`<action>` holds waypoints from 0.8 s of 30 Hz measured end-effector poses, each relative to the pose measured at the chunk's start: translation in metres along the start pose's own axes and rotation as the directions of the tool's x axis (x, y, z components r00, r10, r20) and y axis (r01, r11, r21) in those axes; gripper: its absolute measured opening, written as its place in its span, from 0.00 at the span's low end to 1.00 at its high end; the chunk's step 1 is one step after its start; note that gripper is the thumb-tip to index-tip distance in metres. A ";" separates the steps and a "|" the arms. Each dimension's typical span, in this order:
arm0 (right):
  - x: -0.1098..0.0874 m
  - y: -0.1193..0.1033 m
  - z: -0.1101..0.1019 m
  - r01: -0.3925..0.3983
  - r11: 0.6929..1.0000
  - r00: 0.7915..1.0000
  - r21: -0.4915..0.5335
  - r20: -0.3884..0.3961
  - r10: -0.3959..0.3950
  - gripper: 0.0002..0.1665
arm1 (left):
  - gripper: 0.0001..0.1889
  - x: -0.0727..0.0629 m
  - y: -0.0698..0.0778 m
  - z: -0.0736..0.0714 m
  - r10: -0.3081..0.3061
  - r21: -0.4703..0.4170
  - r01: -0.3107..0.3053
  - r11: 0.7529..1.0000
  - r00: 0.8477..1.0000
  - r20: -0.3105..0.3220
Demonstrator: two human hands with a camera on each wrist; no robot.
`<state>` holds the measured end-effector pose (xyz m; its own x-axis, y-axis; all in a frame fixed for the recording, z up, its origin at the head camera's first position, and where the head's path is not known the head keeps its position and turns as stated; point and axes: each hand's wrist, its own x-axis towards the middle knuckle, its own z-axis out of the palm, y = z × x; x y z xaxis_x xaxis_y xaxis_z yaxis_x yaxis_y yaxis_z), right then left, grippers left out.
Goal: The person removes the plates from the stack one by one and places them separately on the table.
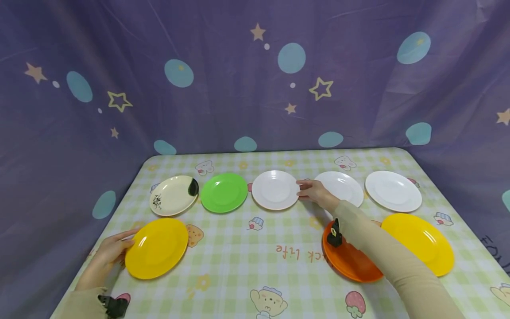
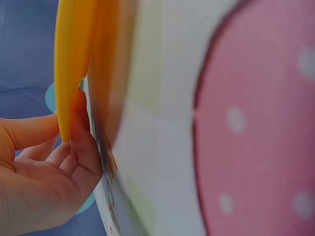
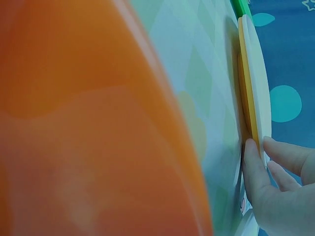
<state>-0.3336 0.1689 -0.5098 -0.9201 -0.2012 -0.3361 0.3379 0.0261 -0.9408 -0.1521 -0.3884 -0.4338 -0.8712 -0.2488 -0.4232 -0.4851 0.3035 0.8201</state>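
A yellow plate (image 1: pixel 157 248) is at the front left, and my left hand (image 1: pixel 113 248) pinches its left rim. In the left wrist view the thumb lies on one face of the yellow plate (image 2: pixel 74 54), with curled fingers under the other. My right hand (image 1: pixel 316 194) reaches across to the middle white plate (image 1: pixel 275 189) in the back row and pinches its right rim. A yellowish layer (image 3: pixel 247 83) shows directly beneath this white plate (image 3: pixel 261 73) in the right wrist view.
Left of the middle plate are a green plate (image 1: pixel 224 192) and a cream patterned plate (image 1: pixel 175 196). Two white plates (image 1: pixel 344 188) stand to its right. Under my right forearm lies an orange plate (image 1: pixel 350 261), beside another yellow plate (image 1: pixel 422 243). A checked cloth (image 1: pixel 231 266) covers the table.
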 end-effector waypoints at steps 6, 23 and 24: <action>-0.038 -0.030 0.020 0.000 0.999 1.000 -0.039 -0.015 0.000 0.31 | 0.26 0.006 -0.004 -0.001 -0.035 0.035 0.036 0.999 0.999 -0.022; 0.047 0.038 -0.026 0.032 0.999 0.999 0.033 0.040 -0.034 0.30 | 0.26 0.003 0.004 0.002 -0.061 0.090 0.065 0.994 0.997 -0.046; 0.050 0.041 -0.028 0.049 0.998 0.997 0.043 0.052 -0.051 0.30 | 0.26 0.003 0.003 0.002 -0.062 0.092 0.066 0.994 0.997 -0.048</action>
<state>-0.3714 0.1876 -0.5664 -0.9247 -0.2524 -0.2848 0.3007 -0.0257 -0.9534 -0.1568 -0.3863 -0.4331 -0.8350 -0.3109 -0.4540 -0.5464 0.3698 0.7515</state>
